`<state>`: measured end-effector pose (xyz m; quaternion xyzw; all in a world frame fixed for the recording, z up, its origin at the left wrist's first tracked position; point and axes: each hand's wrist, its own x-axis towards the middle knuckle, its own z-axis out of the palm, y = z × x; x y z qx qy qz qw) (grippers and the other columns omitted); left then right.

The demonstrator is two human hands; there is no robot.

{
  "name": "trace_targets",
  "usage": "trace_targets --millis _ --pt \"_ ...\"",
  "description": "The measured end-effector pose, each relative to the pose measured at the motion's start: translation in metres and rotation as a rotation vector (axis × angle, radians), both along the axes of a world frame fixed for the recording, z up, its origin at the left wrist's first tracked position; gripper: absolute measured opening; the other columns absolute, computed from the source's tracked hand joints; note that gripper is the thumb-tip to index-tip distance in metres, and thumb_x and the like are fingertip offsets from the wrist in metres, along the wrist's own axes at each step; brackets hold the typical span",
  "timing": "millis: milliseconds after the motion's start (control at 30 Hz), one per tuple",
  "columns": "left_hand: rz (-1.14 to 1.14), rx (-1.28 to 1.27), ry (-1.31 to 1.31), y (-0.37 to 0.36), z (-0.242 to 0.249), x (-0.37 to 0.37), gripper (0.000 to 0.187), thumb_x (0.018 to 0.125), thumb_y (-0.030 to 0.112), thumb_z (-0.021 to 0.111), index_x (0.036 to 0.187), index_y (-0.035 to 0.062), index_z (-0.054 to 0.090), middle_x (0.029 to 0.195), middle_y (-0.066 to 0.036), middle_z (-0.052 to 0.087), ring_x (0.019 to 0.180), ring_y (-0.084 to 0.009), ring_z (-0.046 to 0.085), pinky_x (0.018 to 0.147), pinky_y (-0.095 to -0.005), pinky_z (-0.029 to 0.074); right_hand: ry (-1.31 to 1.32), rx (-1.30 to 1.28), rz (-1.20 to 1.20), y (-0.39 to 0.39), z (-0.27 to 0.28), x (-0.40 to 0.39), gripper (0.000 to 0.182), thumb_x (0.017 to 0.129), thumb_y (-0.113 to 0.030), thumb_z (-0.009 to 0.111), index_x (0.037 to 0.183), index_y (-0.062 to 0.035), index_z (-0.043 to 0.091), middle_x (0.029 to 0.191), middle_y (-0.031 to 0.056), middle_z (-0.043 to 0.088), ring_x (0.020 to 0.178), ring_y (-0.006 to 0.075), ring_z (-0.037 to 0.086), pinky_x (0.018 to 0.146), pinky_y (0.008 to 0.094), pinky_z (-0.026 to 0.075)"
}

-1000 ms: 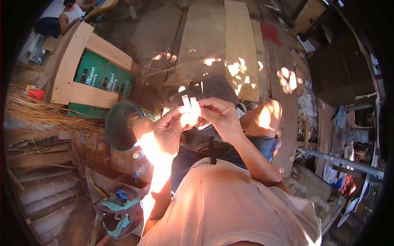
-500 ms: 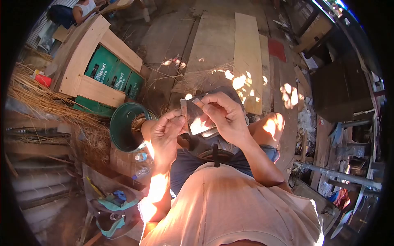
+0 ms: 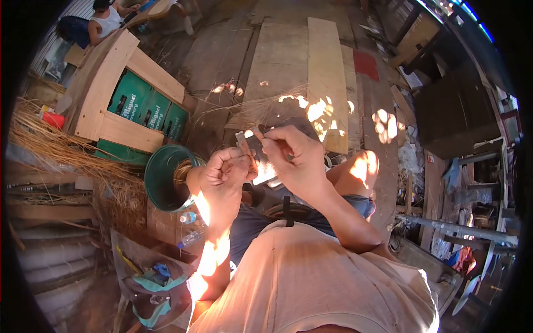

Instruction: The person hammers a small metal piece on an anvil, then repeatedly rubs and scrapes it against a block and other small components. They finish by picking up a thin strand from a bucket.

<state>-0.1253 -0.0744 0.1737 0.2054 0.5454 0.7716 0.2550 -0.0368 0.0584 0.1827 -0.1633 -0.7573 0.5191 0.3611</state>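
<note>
My left hand [image 3: 225, 173] is closed, with thumb and fingers pinching a narrow flat strip [image 3: 245, 145], greyish at its tip and rusty brown lower down. The strip leans up and to the left in front of my knuckles. Close on its right, my right hand [image 3: 297, 161] pinches a smaller flat brown piece [image 3: 258, 134] between thumb and forefinger. The upper ends of the two pieces are near each other. Below them a brightly sunlit patch shows between my hands, over my lap, partly hidden by the fingers.
A green bucket [image 3: 151, 180] with straw-like strands stands left of my leg, plastic bottles [image 3: 190, 239] beside it. Further left are a wooden frame with green crates [image 3: 133, 102] and long dry stalks [image 3: 61, 139]. Another person [image 3: 105, 22] sits at the upper left. Boards [image 3: 277, 61] cover the floor ahead.
My hands have drawn closer together. The strip in my left hand now tilts further left, and the small piece has come nearer its tip. The surroundings have shifted slightly left in view.
</note>
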Motion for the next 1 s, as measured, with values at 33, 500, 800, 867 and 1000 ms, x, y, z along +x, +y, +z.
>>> trace_targets --millis 33,500,800,867,1000 --pt "0.009 -0.007 0.016 0.002 0.000 0.001 0.014 0.093 0.001 0.063 0.106 -0.0037 0.064 0.094 -0.010 0.072 0.078 -0.0115 0.068 0.067 -0.0272 0.059 0.002 0.000 -0.002 -0.002 0.000 -0.002 0.011 0.088 -0.002 0.068 0.098 -0.0025 0.063 0.080 0.0091 0.064 0.065 0.0139 0.063 0.057 0.0287 0.050" --pt "0.060 0.014 0.053 0.010 -0.001 0.004 0.011 0.093 0.001 0.066 0.103 -0.0022 0.065 0.091 -0.007 0.071 0.078 -0.0079 0.065 0.069 -0.0246 0.057 0.054 0.037 0.035 -0.009 -0.008 -0.008 0.023 0.084 0.002 0.067 0.106 -0.0027 0.070 0.100 0.0115 0.068 0.073 0.0191 0.068 0.062 0.0283 0.054" --pt "-0.035 0.158 -0.069 0.004 -0.009 -0.003 0.015 0.090 -0.004 0.067 0.105 -0.0025 0.064 0.096 -0.009 0.071 0.082 -0.0107 0.067 0.074 -0.0259 0.058 0.186 -0.547 0.298 -0.002 -0.011 -0.005 0.019 0.091 0.004 0.066 0.109 0.0034 0.069 0.107 0.0066 0.064 0.092 0.0113 0.063 0.081 0.0246 0.052" --pt "-0.046 0.185 -0.103 0.004 -0.007 -0.002 0.016 0.090 -0.005 0.067 0.105 -0.0027 0.063 0.097 -0.010 0.070 0.085 -0.0124 0.068 0.076 -0.0263 0.059 0.233 -0.580 0.307 -0.004 -0.013 -0.007 0.018 0.091 0.003 0.067 0.109 0.0029 0.069 0.105 0.0064 0.064 0.091 0.0106 0.062 0.079 0.0244 0.052" --pt "-0.051 0.182 -0.114 0.004 -0.008 -0.003 0.018 0.089 -0.004 0.069 0.106 -0.0037 0.063 0.097 -0.010 0.071 0.086 -0.0139 0.069 0.077 -0.0271 0.059 0.245 -0.701 0.296 -0.007 -0.015 -0.009 0.011 0.094 -0.001 0.066 0.104 0.0018 0.069 0.088 0.0008 0.066 0.077 0.0044 0.058 0.066 0.0199 0.047"
